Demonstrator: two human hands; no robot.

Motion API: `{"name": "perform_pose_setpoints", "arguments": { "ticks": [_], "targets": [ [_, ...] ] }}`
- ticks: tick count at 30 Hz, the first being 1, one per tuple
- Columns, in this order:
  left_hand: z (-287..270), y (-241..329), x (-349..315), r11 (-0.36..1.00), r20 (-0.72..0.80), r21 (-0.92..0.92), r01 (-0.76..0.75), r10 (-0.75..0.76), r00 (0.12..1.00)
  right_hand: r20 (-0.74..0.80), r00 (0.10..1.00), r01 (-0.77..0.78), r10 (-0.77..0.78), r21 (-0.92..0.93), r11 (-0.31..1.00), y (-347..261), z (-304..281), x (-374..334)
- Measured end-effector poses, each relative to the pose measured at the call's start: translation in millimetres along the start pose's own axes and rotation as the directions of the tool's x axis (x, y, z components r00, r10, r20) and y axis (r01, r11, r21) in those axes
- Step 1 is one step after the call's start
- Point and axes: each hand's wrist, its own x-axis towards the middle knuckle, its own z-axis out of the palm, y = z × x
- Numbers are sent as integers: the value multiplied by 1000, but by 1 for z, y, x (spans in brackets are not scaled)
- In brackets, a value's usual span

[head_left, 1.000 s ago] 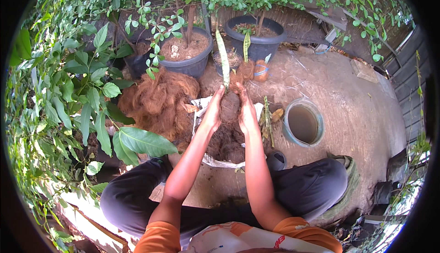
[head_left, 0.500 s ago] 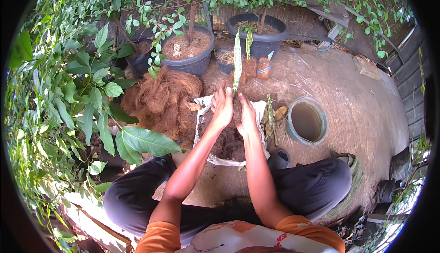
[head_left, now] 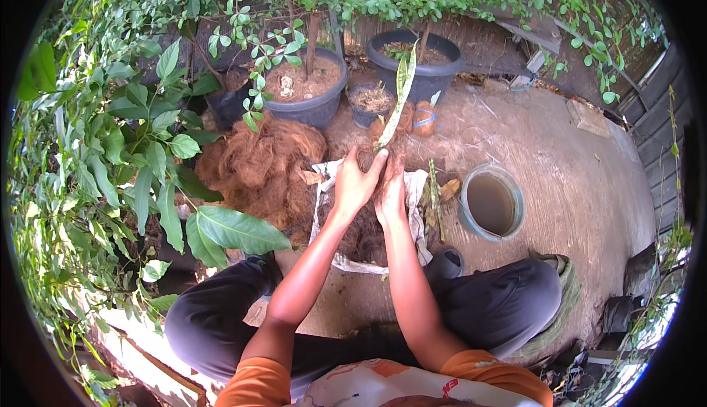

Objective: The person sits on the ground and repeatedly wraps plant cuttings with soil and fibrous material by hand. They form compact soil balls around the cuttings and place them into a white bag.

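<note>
An upright snake plant leaf [head_left: 398, 116], green with pale edges, leans to the right above a white sack [head_left: 418, 204]. My left hand [head_left: 358, 184] and my right hand [head_left: 390, 190] are cupped round its base from either side, the left thumb lying across near the foot of the leaf. Brown fibre shows between the palms, though the leaf's lower end is mostly hidden. Below the hands, the sack holds dark fibrous matter [head_left: 362, 239]. Behind the leaf stand a shorter snake plant leaf and a small fibre-wrapped bundle [head_left: 424, 121] tied with blue string.
Left of the sack lies a big heap of brown coconut fibre [head_left: 258, 158]. To the right stand a round bucket of murky water [head_left: 521, 212] and several cut stems [head_left: 437, 201]. Large dark pots [head_left: 313, 112] line the back, and leafy branches [head_left: 232, 229] reach in from the left.
The leaf has tipped from nearly vertical to leaning right. My left hand has turned so its thumb crosses the base, and my right hand has shifted slightly left and lower.
</note>
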Motion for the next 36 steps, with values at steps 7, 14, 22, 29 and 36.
{"name": "perform_pose_setpoints", "arguments": {
  "ticks": [7, 14, 22, 29, 36],
  "targets": [
    [11, -25, 9, 999, -101, -43, -15, 11, 995, -59, 998, 7, -14, -110, 994, -4, 10, -6],
    [5, -30, 16, 833, -1, -533, 149, -177, 984, 24, 1000, 14, -10, -179, 984, -25, 9, -1],
    [16, -34, 11, 935, -6, -348, 72, -79, 997, -114, 993, 31, -29, 14, 999, -9, 15, -6],
    [18, -28, 3, 942, -37, -336, 28, -43, 998, 15, 999, 31, -32, 75, 997, -3, 5, -3],
    [25, -19, -1, 967, -124, -252, 42, -76, 989, -154, 983, -60, 97, 231, 971, -12, 14, -10]
  ]
}}
